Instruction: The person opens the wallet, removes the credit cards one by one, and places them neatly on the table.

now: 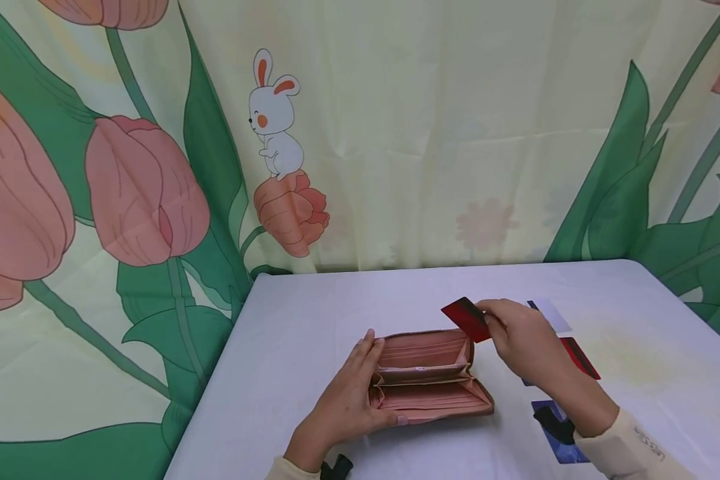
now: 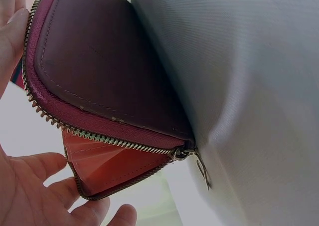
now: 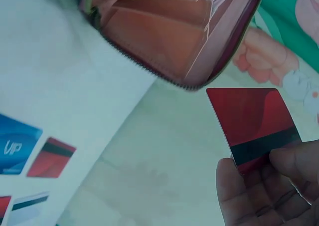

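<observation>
An unzipped pink wallet [image 1: 423, 398] lies spread on the white table, its inner pockets facing up. My left hand [image 1: 348, 390] holds it by the left end, fingers along the far edge and thumb on the near edge. In the left wrist view the wallet's dark outer cover [image 2: 104, 61] and brass zipper [image 2: 104, 137] show. Between thumb and fingers my right hand [image 1: 525, 337] pinches a red card [image 1: 463, 317] with a black stripe, just at the wallet's far right corner. The right wrist view shows this card's striped side up close, its lower edge hidden by the fingers.
Right of the wallet, partly behind my right arm, lie a white card [image 1: 553, 316], a second red card [image 1: 582, 358] and a blue card [image 1: 570, 453]. The right wrist view shows a blue VIP card [image 3: 19, 136]. A curtain [image 1: 432, 133] printed with tulips hangs behind the table [image 1: 312, 313].
</observation>
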Demonstrator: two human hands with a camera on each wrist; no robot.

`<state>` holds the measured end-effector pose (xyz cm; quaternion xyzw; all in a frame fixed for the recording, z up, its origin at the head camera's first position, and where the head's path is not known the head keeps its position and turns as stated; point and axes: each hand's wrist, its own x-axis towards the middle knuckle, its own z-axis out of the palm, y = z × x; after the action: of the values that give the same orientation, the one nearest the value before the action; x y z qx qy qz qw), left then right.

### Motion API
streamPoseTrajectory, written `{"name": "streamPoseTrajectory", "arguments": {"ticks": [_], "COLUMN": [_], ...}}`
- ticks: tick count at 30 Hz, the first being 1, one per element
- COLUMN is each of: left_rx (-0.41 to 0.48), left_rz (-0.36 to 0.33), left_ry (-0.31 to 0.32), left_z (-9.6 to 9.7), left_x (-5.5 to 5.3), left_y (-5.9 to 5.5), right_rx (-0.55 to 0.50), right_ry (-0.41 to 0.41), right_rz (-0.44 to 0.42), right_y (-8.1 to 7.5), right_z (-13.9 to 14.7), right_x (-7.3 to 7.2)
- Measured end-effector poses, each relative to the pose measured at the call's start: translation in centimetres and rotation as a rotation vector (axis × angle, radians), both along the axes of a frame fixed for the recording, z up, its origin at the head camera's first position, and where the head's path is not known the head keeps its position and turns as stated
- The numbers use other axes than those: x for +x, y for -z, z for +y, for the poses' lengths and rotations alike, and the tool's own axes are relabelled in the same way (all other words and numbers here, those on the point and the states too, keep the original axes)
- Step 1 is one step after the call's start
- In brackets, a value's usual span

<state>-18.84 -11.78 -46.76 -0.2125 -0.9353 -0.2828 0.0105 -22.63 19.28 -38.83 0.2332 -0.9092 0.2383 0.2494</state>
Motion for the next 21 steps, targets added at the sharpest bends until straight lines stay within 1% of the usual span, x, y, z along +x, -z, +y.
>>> {"name": "streamPoseTrajectory", "arguments": {"ticks": [4, 9, 12, 16, 21], "left_rx": [0.010, 0.025, 0.023, 0.018, 0.018], "left_rz": [-0.002, 0.007, -0.007, -0.023, -0.022], "left_ry": [0.002, 0.007, 0.003, -0.005, 0.001], "left_z": [-0.1, -0.2, -0.2, -0.2, -0.1], "left_x": [0.0, -0.1, -0.1, -0.1, -0.1], "left_y": [0.0, 0.0, -0.1, -0.1, 0.0], "right_rx": [-0.033, -0.068, -0.059, -0.053, -0.038], "right_ry": [0.055, 0.140, 0.203, 0.259, 0.327], "right_rz": [-0.034, -0.146, -0.202, -0.264, -0.291], "right_y": [0.1, 0.4, 0.9, 1.8, 2.9], "right_z": [1.6, 3.6, 4.7, 6.2, 8.4], "right_x": [0.5, 1.3, 1.7, 2.0, 2.7]}}
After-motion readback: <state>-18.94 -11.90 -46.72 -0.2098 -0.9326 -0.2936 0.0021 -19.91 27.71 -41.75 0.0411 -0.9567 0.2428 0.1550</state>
